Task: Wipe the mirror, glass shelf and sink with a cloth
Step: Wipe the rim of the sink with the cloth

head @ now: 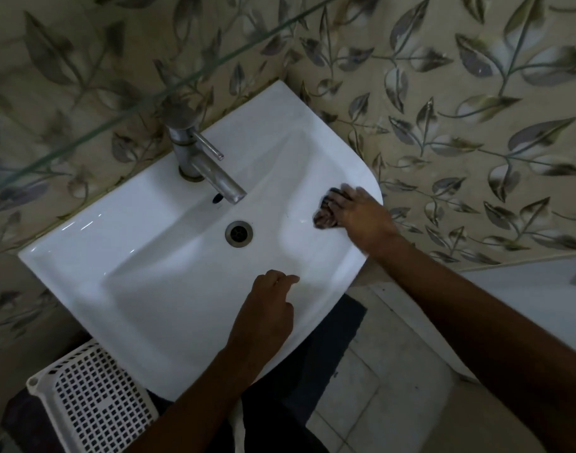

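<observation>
2 hands work at the sink (169, 289). Nearest, the left hand (267, 312) rests on its front rim, fingers loosely curled, holding nothing. Farther, the right hand (358, 210) presses the cloth (325, 214) flat on the right rim, right of the drain (238, 233); unwiped basin lies leftward.

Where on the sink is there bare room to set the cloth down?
The sink ledge left of the faucet is bare. The front rim holds the left hand; the right rim holds the right hand and cloth.
</observation>
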Available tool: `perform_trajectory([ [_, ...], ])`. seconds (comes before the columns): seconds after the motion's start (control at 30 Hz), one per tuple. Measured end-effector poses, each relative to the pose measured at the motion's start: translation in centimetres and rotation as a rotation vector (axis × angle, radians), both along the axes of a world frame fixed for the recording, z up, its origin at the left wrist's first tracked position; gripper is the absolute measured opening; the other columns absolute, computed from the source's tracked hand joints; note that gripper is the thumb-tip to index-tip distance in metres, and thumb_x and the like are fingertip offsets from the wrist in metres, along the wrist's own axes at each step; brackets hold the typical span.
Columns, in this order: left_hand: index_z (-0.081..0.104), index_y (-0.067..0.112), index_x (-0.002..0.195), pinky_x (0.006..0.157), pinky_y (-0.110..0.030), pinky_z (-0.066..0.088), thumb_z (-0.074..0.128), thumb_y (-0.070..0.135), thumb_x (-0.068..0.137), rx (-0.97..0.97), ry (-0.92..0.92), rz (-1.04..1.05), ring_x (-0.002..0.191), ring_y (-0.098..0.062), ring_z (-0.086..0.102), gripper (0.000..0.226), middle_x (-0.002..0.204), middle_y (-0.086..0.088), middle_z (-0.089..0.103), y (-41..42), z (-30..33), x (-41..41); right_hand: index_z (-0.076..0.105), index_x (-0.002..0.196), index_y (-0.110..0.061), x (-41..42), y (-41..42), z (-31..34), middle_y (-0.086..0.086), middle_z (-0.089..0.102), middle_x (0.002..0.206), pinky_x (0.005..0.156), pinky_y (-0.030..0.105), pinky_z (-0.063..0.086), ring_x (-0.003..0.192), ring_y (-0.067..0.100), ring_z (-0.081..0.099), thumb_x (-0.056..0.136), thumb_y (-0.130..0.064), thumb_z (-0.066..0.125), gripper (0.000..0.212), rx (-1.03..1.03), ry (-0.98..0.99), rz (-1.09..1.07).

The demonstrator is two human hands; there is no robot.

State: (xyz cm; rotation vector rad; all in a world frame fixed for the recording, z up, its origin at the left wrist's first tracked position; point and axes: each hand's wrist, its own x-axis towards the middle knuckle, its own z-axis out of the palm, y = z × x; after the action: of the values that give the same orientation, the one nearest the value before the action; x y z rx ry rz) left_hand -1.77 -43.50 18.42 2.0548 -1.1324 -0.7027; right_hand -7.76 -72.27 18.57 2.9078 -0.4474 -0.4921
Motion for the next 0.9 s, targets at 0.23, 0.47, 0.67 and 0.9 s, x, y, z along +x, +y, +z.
perform_trajectory([
  [0.23,0.052,0.019,0.132,0.095,-0.031,0.048,0.050,0.001,0.088,0.020,0.007,0.019,0.115,-0.014,0.047,0.048,0.124,0.002,0.052,-0.6,-0.8,1.0,0.047,0.141,0.002,2.5,0.5,-2.0,0.019,0.043,0.150,0.120,0.045,0.024,0.140,0.035,0.041,0.097,-0.024,0.027,0.055,-0.149,-0.007,0.023],
  [0.47,0.056,0.014,0.129,0.099,-0.025,0.037,0.054,-0.002,0.084,0.053,0.006,0.124,0.119,-0.022,0.049,0.048,0.129,-0.006,0.055,-0.7,-1.9,3.0,0.012,0.156,-0.005,3.0,11.9,-6.6,0.018,0.003,0.164,0.122,0.047,0.006,0.152,0.034,0.000,0.104,-0.018,0.032,0.057,0.410,0.070,0.071],
  [0.67,0.061,0.012,0.122,0.093,-0.028,0.045,0.057,-0.005,0.081,0.015,-0.048,0.187,0.109,-0.015,0.052,0.045,0.116,-0.003,0.060,0.9,-1.9,5.1,0.026,0.155,-0.008,7.9,7.9,-9.4,0.011,0.020,0.163,0.121,0.048,0.018,0.151,0.028,0.019,0.098,-0.013,0.045,0.060,0.190,-0.146,0.146],
  [0.9,0.057,0.016,0.127,0.095,-0.020,0.036,0.056,-0.003,0.084,0.075,-0.039,0.220,0.113,-0.012,0.048,0.047,0.119,0.002,0.056,1.7,-2.1,5.6,0.013,0.156,-0.004,9.7,0.7,-7.2,0.014,0.005,0.165,0.125,0.046,0.007,0.153,0.030,0.005,0.101,-0.014,0.023,0.057,-0.101,-0.302,-0.028],
])
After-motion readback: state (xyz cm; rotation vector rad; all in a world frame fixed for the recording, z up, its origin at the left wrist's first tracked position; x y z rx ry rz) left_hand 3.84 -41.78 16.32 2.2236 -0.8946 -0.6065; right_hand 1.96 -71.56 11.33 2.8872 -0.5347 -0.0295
